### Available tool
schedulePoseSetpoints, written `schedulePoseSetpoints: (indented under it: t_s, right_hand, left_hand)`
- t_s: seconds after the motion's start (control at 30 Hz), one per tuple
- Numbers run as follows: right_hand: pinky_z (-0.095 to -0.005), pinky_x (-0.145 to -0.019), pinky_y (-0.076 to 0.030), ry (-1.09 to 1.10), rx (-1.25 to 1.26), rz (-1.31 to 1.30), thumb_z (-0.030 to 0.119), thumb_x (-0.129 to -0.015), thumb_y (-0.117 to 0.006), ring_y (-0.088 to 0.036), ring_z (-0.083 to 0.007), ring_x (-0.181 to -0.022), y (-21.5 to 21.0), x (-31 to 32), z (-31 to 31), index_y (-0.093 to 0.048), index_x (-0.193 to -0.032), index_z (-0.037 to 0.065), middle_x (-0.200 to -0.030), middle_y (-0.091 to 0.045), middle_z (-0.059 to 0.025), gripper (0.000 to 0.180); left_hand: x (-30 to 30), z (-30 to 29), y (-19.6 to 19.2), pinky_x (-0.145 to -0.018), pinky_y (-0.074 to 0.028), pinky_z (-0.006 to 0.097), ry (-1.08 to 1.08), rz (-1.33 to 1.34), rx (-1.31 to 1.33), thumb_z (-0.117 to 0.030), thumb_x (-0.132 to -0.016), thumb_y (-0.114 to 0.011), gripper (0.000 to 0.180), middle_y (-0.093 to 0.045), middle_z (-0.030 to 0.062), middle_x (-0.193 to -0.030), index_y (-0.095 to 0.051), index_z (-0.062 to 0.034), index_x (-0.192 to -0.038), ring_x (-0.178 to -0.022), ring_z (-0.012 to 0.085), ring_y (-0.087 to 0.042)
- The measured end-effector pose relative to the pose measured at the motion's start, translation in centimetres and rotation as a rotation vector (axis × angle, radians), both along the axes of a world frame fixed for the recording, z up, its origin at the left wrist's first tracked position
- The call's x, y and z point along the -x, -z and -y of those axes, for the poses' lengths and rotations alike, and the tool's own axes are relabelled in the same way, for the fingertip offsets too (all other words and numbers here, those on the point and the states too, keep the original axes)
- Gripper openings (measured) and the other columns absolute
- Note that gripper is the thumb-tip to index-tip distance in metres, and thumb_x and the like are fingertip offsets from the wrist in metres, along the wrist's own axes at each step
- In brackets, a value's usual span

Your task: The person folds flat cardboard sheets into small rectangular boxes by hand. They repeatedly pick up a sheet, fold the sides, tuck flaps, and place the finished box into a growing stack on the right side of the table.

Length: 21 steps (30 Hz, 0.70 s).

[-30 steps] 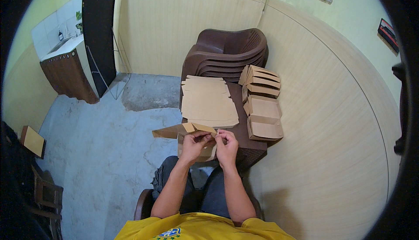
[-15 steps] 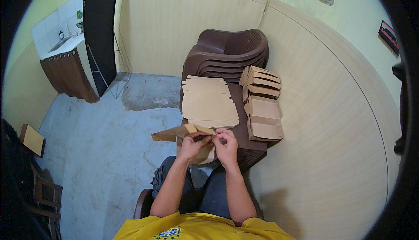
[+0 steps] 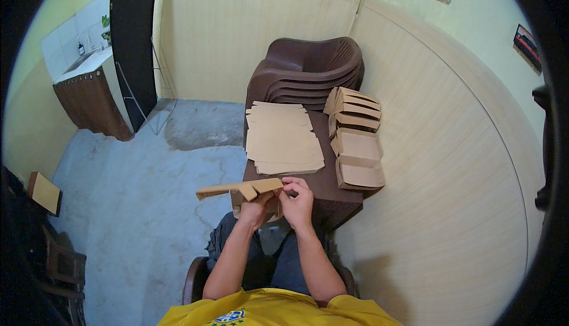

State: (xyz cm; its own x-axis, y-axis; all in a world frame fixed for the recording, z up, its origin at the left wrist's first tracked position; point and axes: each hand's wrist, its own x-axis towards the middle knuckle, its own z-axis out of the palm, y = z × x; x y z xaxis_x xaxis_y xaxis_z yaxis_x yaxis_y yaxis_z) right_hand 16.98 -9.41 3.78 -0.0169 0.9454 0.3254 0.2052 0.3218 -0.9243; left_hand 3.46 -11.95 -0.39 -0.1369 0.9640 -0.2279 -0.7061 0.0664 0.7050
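A partly folded brown cardboard box (image 3: 265, 185) is held above my lap, at the near edge of the table. Its long panel reaches out to the left, and a lower part shows beneath it. My left hand (image 3: 255, 212) grips the box from below, its fingers partly hidden under the cardboard. At the box's right end, my right hand (image 3: 298, 203) pinches a corner between thumb and fingers. Just beyond the hands lies a stack of flat die-cut cardboard sheets (image 3: 281, 135) on the brown table (image 3: 338, 198).
Folded cardboard boxes (image 3: 358, 143) stand along the table's right side, one open, several nested behind it. Stacked brown plastic chairs (image 3: 308, 80) are at the far end. A panelled wall (image 3: 438, 148) runs close on the right. Far left is a sink counter (image 3: 89, 65).
Both hands and the box have shifted slightly left and nearer. The box's upper panel has tilted, so its right end shows more. The sheet stack is unchanged.
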Motion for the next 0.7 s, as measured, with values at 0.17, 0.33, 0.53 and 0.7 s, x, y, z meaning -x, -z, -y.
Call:
schedulePoseSetpoints:
  t_s: [0.17, 0.33, 0.53, 0.7]
  right_hand:
    - [-0.0327, -0.089, -0.061, -0.047, -0.030, 0.045, 0.001, -0.093, -0.082, -0.070, -0.0205, -0.108, -0.3, 0.5, 0.1, -0.076, -0.095, -0.005, -0.126, -0.067, -0.0123, 0.008]
    - [-0.0395, -0.098, -0.057, -0.077, -0.021, -0.096, 0.000, -0.085, -0.085, -0.069, -0.0284, -0.114, -1.1, 1.6, 0.7, -0.079, -0.100, 0.002, -0.121, -0.070, -0.0138, 0.016]
    - [-0.0341, -0.102, -0.057, -0.151, -0.063, -0.104, -0.001, -0.094, -0.081, -0.062, -0.0228, -0.127, -2.1, 0.7, 1.4, -0.069, -0.124, 0.000, -0.129, -0.060, -0.0085, 0.033]
    - [-0.0372, -0.108, -0.053, -0.256, -0.073, -0.255, -0.003, -0.091, -0.081, -0.061, -0.0232, -0.133, -3.3, 0.2, 1.8, -0.061, -0.142, 0.005, -0.135, -0.063, -0.0086, 0.056]
  left_hand:
    - [0.9, -0.1, 0.7, -0.099, -0.058, 0.037, 0.061, -0.011, 0.014, -0.011, -0.096, -0.084, 0.033, -0.074, 0.0062, -0.124, -0.072, -0.0074, -0.127, -0.117, 0.0221, -0.069]
    - [0.9, -0.1, 1.3, -0.100, -0.056, 0.037, -0.049, -0.079, -0.056, -0.016, -0.099, -0.081, 0.039, -0.071, 0.0089, -0.131, -0.068, -0.0045, -0.134, -0.122, 0.0245, -0.068]
    - [1.1, 0.7, 2.5, -0.102, -0.055, 0.044, -0.258, -0.815, -0.282, -0.025, -0.106, -0.069, 0.033, -0.071, 0.0122, -0.133, -0.070, -0.0039, -0.131, -0.122, 0.0302, -0.067]
    - [1.1, 1.4, -2.8, -0.098, -0.055, 0.050, -0.397, -1.595, -0.509, -0.021, -0.097, -0.072, 0.029, -0.075, 0.0166, -0.120, -0.074, -0.0045, -0.121, -0.113, 0.0381, -0.070]
